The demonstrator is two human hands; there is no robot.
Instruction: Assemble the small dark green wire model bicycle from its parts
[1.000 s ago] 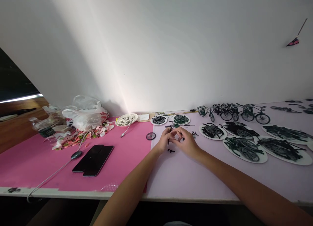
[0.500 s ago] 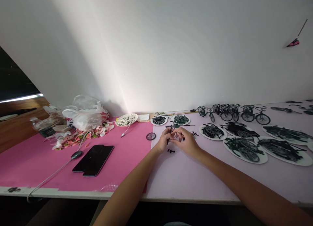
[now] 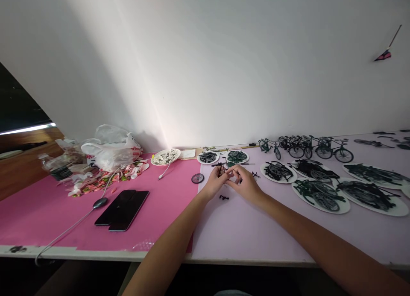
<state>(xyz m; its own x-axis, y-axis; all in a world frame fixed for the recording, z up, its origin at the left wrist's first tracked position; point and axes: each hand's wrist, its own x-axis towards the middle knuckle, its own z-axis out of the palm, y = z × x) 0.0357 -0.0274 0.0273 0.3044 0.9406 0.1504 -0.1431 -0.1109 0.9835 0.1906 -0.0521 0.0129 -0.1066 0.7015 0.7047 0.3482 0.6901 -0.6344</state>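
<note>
My left hand (image 3: 215,183) is closed on a small black model bicycle part (image 3: 220,170), which sticks up past the fingers. Fingertip to fingertip with it, my right hand (image 3: 246,184) pinches at the same part; the fingers cover most of what lies between them. A loose black model wheel (image 3: 197,178) lies left of the hands, at the edge of the pink sheet. Just below the hands is a small black piece (image 3: 224,197), and another dark piece (image 3: 255,174) lies to their right.
White plates (image 3: 278,181) of dark bicycle parts spread across the right, with assembled model bicycles (image 3: 333,150) behind them. Two phones (image 3: 128,210) and a cable (image 3: 70,228) lie left. Further back are a plastic bag (image 3: 110,150) and a plate (image 3: 155,161) of pale pieces.
The fingers of both hands have shifted around the part, and the part now stands up farther above my left hand. The other things have stayed put.
</note>
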